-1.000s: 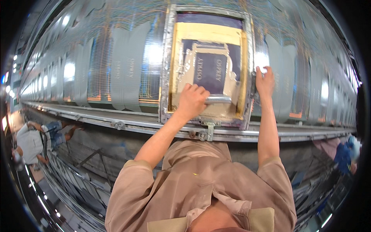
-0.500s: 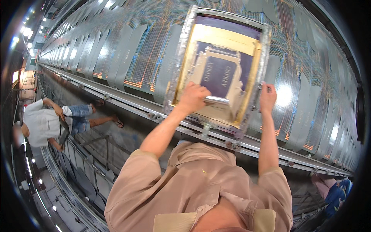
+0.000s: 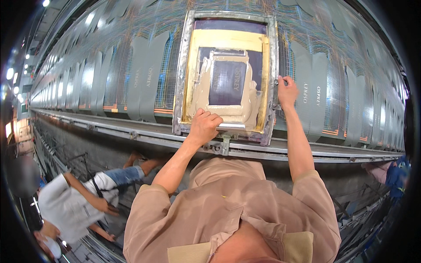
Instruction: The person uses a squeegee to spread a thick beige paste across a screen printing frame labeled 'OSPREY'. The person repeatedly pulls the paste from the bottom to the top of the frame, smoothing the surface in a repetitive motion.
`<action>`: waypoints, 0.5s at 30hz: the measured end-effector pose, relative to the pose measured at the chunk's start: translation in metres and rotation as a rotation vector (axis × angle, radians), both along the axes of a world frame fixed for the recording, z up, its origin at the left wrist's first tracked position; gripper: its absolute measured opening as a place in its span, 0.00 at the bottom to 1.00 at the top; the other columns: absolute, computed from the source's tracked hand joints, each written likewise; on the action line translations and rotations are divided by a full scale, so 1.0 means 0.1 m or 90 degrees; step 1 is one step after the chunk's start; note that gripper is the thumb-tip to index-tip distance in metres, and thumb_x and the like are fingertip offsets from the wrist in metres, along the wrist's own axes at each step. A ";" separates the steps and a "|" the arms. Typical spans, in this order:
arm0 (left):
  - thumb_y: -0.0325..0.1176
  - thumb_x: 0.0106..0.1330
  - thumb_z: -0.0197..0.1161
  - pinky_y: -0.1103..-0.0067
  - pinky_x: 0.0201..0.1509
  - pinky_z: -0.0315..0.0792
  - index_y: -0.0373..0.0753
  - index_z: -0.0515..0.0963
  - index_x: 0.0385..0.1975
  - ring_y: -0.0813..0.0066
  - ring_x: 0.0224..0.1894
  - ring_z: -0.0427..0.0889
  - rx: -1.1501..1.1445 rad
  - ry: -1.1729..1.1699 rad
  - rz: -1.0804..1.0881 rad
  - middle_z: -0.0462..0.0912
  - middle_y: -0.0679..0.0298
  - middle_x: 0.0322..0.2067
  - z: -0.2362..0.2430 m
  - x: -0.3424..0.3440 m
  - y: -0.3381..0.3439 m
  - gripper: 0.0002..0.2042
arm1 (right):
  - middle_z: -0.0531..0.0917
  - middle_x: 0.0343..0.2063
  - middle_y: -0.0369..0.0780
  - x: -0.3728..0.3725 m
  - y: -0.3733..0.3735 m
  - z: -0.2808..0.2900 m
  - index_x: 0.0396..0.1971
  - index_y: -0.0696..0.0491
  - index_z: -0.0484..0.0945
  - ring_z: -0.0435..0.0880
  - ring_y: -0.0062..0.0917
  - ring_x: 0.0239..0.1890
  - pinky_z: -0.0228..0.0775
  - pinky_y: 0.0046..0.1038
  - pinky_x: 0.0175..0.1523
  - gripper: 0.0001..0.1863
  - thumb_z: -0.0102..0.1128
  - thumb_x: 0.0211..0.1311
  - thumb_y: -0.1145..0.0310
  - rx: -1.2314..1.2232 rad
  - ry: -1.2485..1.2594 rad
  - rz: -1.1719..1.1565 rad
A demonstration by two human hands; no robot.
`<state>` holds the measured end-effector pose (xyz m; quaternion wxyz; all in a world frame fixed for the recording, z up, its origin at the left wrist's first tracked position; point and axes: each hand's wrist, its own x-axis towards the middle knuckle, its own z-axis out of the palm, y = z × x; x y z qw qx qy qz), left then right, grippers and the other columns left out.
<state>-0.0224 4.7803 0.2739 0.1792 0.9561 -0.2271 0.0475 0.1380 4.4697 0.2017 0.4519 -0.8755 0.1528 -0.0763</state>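
Observation:
A screen-printing frame (image 3: pixel 274 48) with metal sides lies over the long table in front of me. Its dark mesh (image 3: pixel 226 83) is bordered by yellow tape, and thick beige ink (image 3: pixel 251 98) surrounds a dark rectangle in the middle. My left hand (image 3: pixel 204 126) is closed around a squeegee (image 3: pixel 232 126) at the frame's near end. The hand covers the left part of that squeegee. At the frame's right side, my right hand (image 3: pixel 288 93) has its fingers curled against the metal edge and appears to grip it.
Grey cut panels (image 3: pixel 313 96) with pale lettering lie in rows along the table on both sides. A metal rail (image 3: pixel 118 124) follows the near edge. Behind me at left, a person in a white shirt (image 3: pixel 76 208) stands close by; another in blue (image 3: pixel 398 175) is at far right.
My left hand has drawn the squeegee toward me to the frame's near end. My right hand stays at the frame's right side. The view has turned, and the person at left appears nearer.

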 end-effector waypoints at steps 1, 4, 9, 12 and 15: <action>0.27 0.36 0.73 0.72 0.43 0.65 0.48 0.83 0.29 0.69 0.33 0.81 -0.006 -0.002 -0.007 0.86 0.73 0.31 -0.03 0.09 0.02 0.16 | 0.83 0.24 0.48 0.02 -0.01 0.00 0.34 0.54 0.82 0.81 0.39 0.27 0.71 0.38 0.38 0.16 0.64 0.66 0.54 -0.011 0.015 0.000; 0.30 0.41 0.75 0.70 0.42 0.64 0.49 0.84 0.29 0.69 0.32 0.81 -0.020 -0.001 -0.004 0.86 0.71 0.30 -0.10 0.50 0.11 0.12 | 0.85 0.26 0.51 0.03 0.00 -0.08 0.35 0.54 0.83 0.84 0.45 0.29 0.74 0.40 0.39 0.16 0.64 0.66 0.55 -0.057 0.012 0.014; 0.31 0.45 0.74 0.65 0.40 0.65 0.45 0.84 0.26 0.63 0.30 0.83 -0.010 -0.065 -0.027 0.84 0.65 0.24 -0.18 1.81 0.20 0.08 | 0.87 0.39 0.50 0.34 0.01 0.30 0.42 0.55 0.84 0.85 0.46 0.41 0.76 0.40 0.49 0.22 0.67 0.64 0.49 -0.200 0.003 0.187; 0.36 0.49 0.76 0.66 0.41 0.66 0.45 0.85 0.26 0.62 0.29 0.84 -0.029 -0.008 -0.018 0.85 0.64 0.23 0.02 2.32 0.25 0.08 | 0.86 0.46 0.48 0.79 0.36 0.86 0.46 0.55 0.85 0.84 0.42 0.47 0.75 0.39 0.53 0.28 0.68 0.61 0.44 0.008 -0.032 0.369; 0.41 0.50 0.77 0.66 0.42 0.67 0.46 0.87 0.28 0.62 0.29 0.83 0.012 0.107 -0.002 0.85 0.63 0.23 0.03 2.64 0.30 0.10 | 0.87 0.39 0.48 1.14 0.88 0.96 0.41 0.55 0.85 0.85 0.43 0.47 0.76 0.38 0.52 0.20 0.72 0.58 0.54 -0.135 -0.035 0.549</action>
